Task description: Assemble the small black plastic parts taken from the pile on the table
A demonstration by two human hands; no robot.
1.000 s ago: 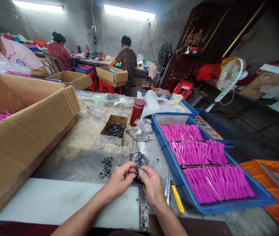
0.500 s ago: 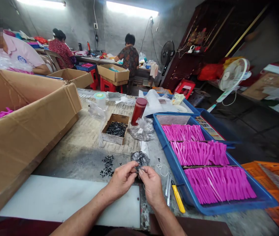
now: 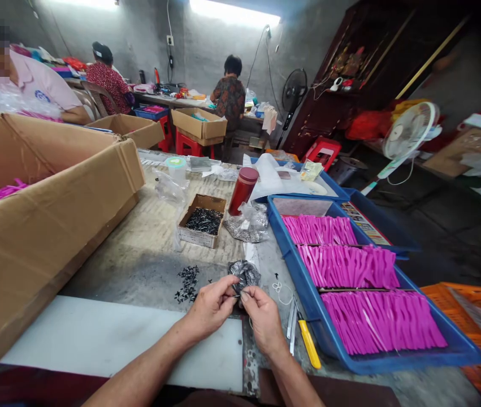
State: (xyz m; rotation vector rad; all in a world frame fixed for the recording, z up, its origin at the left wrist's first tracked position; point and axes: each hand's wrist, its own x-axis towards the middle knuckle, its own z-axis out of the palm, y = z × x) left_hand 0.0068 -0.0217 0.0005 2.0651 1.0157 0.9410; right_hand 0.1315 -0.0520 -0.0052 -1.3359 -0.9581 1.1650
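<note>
My left hand (image 3: 211, 308) and my right hand (image 3: 263, 319) meet fingertip to fingertip above the table's near edge, both pinched on a tiny dark metal part (image 3: 237, 295) between them. Just beyond the fingers lies a small crumpled plastic bag of dark parts (image 3: 245, 273). A loose heap of small black parts (image 3: 186, 282) sits on the table to the left of my left hand. A white board (image 3: 108, 342) lies under my left forearm.
A blue tray (image 3: 308, 294) with three rows of magenta plastic pieces stands at the right, a yellow-handled tool (image 3: 308, 342) beside it. A big cardboard box (image 3: 49, 209) fills the left. A small box of black parts (image 3: 203, 221) and a red bottle (image 3: 242, 191) stand mid-table. Other people work behind.
Both hands stay pinched together in the same spot. The view has shifted slightly, so everything sits a little to the right and lower.
</note>
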